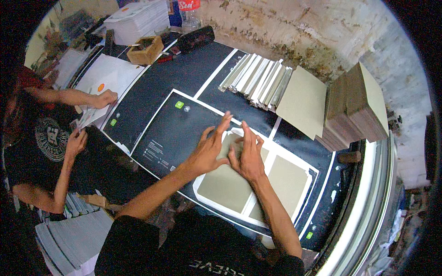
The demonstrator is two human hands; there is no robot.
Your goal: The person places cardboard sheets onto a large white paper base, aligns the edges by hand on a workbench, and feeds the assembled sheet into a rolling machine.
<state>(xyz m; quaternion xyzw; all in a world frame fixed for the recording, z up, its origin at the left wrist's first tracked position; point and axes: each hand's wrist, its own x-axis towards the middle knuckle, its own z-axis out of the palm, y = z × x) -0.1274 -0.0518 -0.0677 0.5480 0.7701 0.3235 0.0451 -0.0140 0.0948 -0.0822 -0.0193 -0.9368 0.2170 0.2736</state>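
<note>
Both bare forearms come up from the near edge and converge toward the middle of the scene. The left forearm runs from the near left, angled to the far right, wrist nearly straight. The left hand (209, 149) lies palm down and flat, its fingers (224, 122) spread wide and stretched toward the far side, the thumb pointing right toward the other hand. The right forearm rises from the near right and leans to the far left. The right hand (248, 156) is also palm down, fingers held closer together and pointing far, its thumb side touching the left thumb. Neither hand grips anything; both press flat.
</note>
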